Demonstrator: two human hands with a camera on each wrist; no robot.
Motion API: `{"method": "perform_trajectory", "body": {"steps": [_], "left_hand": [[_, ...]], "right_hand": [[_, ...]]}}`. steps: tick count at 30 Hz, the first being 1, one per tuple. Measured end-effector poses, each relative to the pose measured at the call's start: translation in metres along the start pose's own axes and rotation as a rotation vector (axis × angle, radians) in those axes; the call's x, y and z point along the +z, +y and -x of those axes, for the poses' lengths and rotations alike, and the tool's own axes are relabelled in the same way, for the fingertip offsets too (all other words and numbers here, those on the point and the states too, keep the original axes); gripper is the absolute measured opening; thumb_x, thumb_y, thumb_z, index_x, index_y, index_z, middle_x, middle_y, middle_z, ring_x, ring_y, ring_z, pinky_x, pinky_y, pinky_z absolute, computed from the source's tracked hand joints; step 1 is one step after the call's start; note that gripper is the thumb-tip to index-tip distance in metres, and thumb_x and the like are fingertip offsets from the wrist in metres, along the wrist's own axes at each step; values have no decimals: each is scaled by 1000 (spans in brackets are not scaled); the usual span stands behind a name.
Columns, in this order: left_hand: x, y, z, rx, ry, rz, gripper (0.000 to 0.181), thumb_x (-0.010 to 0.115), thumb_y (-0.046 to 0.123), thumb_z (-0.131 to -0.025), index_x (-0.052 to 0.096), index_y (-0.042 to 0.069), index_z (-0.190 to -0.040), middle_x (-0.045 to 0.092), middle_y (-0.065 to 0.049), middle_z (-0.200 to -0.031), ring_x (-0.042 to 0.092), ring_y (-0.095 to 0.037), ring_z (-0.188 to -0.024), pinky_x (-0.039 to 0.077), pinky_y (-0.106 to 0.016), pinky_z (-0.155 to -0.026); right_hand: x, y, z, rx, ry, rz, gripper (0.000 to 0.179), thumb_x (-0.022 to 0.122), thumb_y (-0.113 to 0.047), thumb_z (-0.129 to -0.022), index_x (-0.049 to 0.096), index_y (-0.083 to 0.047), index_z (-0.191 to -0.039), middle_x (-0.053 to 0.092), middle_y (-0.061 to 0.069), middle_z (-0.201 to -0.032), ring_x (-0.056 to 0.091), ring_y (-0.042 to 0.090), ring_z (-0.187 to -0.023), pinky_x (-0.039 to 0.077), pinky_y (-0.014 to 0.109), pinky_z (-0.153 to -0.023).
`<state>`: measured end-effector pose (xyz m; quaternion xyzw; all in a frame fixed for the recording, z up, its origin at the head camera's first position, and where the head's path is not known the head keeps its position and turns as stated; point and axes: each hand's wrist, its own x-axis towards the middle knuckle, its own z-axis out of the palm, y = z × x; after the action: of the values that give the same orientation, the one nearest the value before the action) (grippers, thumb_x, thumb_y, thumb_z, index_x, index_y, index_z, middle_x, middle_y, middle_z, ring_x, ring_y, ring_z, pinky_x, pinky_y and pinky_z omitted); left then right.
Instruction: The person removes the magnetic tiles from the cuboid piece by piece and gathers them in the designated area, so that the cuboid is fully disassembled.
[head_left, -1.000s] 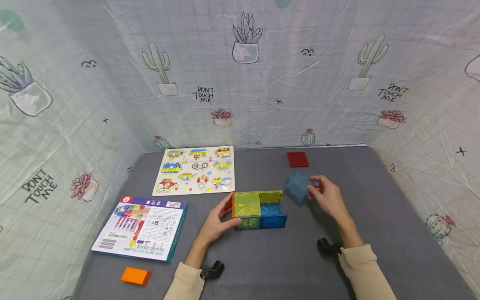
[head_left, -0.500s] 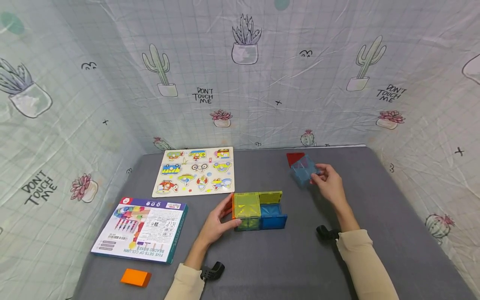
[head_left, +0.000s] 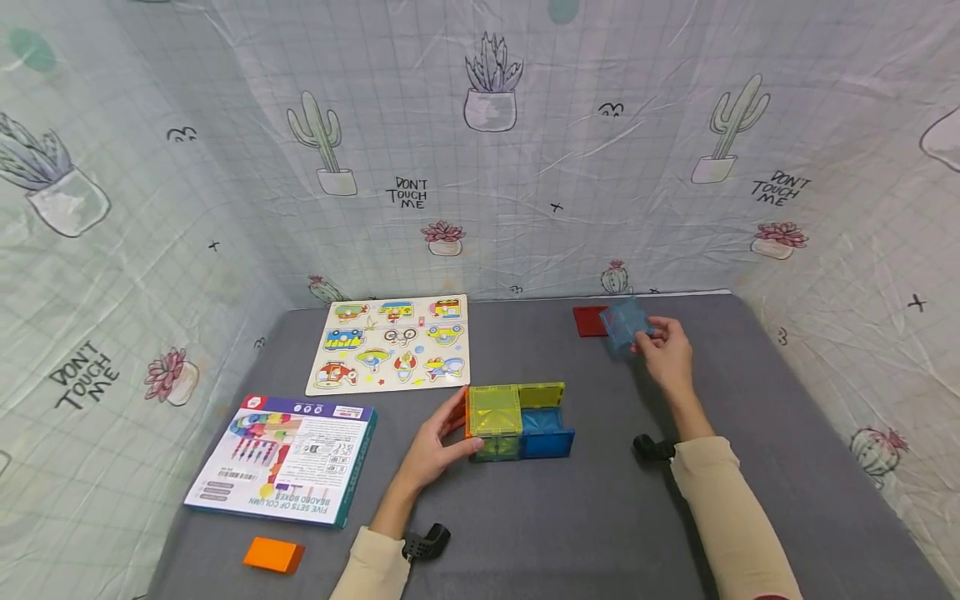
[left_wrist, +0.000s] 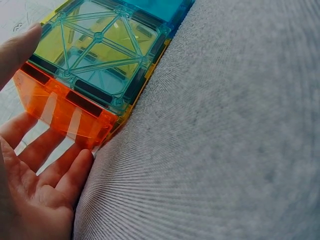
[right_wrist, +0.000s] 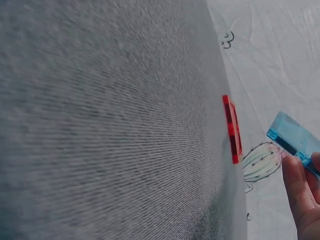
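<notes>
In the head view a block of clear magnetic tiles point(head_left: 494, 408) sits mid-table, yellow-green on the left, with an open-topped blue section point(head_left: 546, 442) on the right. My left hand point(head_left: 431, 446) holds its left end, thumb at the front. The left wrist view has the fingers spread along the orange end tile point(left_wrist: 65, 105) and the thumb at the teal face. My right hand point(head_left: 666, 354) pinches a light-blue magnetic tile point(head_left: 626, 323) by one edge, tilted, at the back right. Seen from the head, it partly overlaps a flat red tile point(head_left: 588, 322) lying on the table.
At the back left lies a wooden puzzle board point(head_left: 386, 344) with vehicle pieces. A beaded-toy box point(head_left: 285, 458) is at the left, with an orange block point(head_left: 273, 555) in front of it. A printed cloth point(head_left: 517, 183) walls the table's back and sides.
My right hand has carried the light-blue tile backward and rightward, from near the tile block to beside the red tile. The left hand and the block have stayed put.
</notes>
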<state>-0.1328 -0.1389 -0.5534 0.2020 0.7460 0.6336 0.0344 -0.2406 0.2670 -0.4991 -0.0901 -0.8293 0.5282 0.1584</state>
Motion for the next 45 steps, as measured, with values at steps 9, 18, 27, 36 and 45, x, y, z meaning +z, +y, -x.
{"method": "perform_trajectory", "body": {"steps": [9, 18, 27, 36, 45], "left_hand": [[1, -1, -2, -11, 2, 1, 80, 74, 14, -90, 32, 19, -158, 45, -8, -156, 46, -30, -141, 39, -50, -116], [0, -3, -2, -6, -1, -3, 81, 74, 14, -90, 31, 14, -158, 44, -9, -156, 47, -31, -141, 40, -50, -115], [1, -2, -3, -5, -2, 14, 81, 74, 10, -89, 30, 6, -157, 44, -9, -156, 47, -32, -140, 39, -52, -116], [2, -2, -2, 13, 6, 15, 84, 73, 3, -87, 28, 4, -158, 43, -15, -157, 47, -36, -140, 39, -57, -114], [1, -3, -2, 4, 7, -16, 83, 75, 10, -89, 29, 5, -158, 44, -10, -156, 48, -21, -140, 43, -41, -116]], "right_hand": [[4, 10, -17, 68, 84, -20, 42, 60, -8, -96, 51, 2, -136, 65, 23, -105, 59, -11, -57, 54, 8, -59], [4, 27, -29, 157, 152, -1, 42, 60, -9, -97, 51, -1, -137, 60, 8, -94, 58, -9, -54, 50, 6, -55], [-3, 38, -41, 209, 169, 42, 45, 59, -11, -96, 50, -2, -139, 56, 3, -93, 56, -11, -50, 48, 5, -56], [-3, 40, -49, 252, 170, -10, 45, 59, -6, -96, 49, 1, -140, 53, 4, -93, 56, -11, -49, 52, 7, -54], [-1, 41, -54, 275, 158, -3, 48, 58, -8, -97, 47, 3, -143, 53, 5, -95, 55, -12, -48, 53, 8, -54]]}}
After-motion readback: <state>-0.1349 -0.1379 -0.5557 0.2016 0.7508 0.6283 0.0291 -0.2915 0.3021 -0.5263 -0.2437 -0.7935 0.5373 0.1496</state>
